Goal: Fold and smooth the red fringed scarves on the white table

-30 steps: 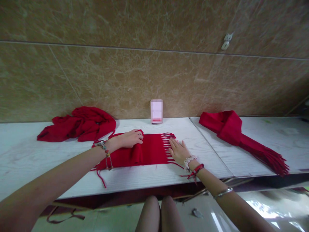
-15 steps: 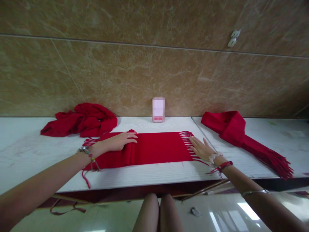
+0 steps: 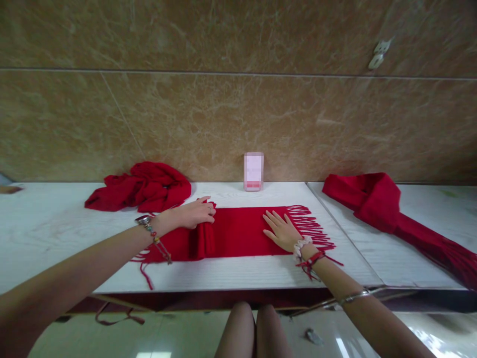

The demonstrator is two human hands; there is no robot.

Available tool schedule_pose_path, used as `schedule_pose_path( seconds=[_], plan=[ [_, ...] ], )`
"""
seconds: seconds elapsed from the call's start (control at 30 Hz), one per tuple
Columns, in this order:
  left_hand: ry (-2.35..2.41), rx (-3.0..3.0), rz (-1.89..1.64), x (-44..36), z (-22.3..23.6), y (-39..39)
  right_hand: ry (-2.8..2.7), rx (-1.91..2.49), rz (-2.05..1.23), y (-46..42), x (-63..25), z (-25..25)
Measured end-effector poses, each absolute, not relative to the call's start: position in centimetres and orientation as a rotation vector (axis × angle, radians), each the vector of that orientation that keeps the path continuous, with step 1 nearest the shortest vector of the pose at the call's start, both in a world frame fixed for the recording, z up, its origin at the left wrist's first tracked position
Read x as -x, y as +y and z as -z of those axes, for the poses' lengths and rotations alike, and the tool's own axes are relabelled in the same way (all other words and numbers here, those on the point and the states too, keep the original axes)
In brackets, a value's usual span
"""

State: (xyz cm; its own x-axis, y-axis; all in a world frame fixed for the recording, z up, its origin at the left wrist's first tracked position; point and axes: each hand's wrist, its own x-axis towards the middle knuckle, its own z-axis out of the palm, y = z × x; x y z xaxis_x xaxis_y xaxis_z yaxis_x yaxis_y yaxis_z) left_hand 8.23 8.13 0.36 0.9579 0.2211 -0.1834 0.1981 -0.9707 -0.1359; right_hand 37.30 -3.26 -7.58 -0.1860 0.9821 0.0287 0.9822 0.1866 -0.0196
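A red fringed scarf (image 3: 249, 231) lies stretched from left to right on the white table, with a raised fold across it left of the middle. My left hand (image 3: 196, 213) has its fingers curled over the upper end of this fold, gripping it; the fingertips are partly hidden. My right hand (image 3: 282, 232) rests flat on the scarf near its right end, fingers spread and holding nothing. Just right of that hand, the fringe (image 3: 315, 231) fans out over the tabletop.
Behind my left hand lies a crumpled red cloth (image 3: 149, 189). Another red scarf (image 3: 376, 201), looped over itself, lies at the right. A phone with a blurred screen (image 3: 254, 171) leans on the marble wall (image 3: 208, 124). The white table (image 3: 48, 223) has a seam on the right.
My right hand has moved left from the fringe onto the scarf's body. My left hand's fingers have curled more around the fold. The view has shifted slightly.
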Motion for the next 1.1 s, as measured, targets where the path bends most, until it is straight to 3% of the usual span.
schedule_pose_path(
  seconds=[0.33, 0.53, 0.73, 0.93, 1.1],
  plan=[
    [-0.882, 2.859, 0.32, -1.0, -7.8, 9.9, -2.356, 2.012, 0.101, -4.0, -42.5, 9.0],
    [-1.258, 2.685, 0.358, 8.2, -2.5, 9.2, -2.361, 2.025, 0.085, -4.3, -46.5, 9.9],
    [-1.247, 2.728, 0.125, 12.9, 3.8, 6.9, -2.418, 1.913, 0.07, -4.0, -46.8, 10.5],
    [-1.171, 2.854, -0.099, 11.1, 0.2, 8.0, -2.46, 1.932, 0.039, -4.0, -45.5, 9.8],
    [-1.318, 2.696, 0.23, 2.2, 1.7, 6.8, -2.448, 1.961, 0.047, -3.8, -45.5, 9.4]
  ],
)
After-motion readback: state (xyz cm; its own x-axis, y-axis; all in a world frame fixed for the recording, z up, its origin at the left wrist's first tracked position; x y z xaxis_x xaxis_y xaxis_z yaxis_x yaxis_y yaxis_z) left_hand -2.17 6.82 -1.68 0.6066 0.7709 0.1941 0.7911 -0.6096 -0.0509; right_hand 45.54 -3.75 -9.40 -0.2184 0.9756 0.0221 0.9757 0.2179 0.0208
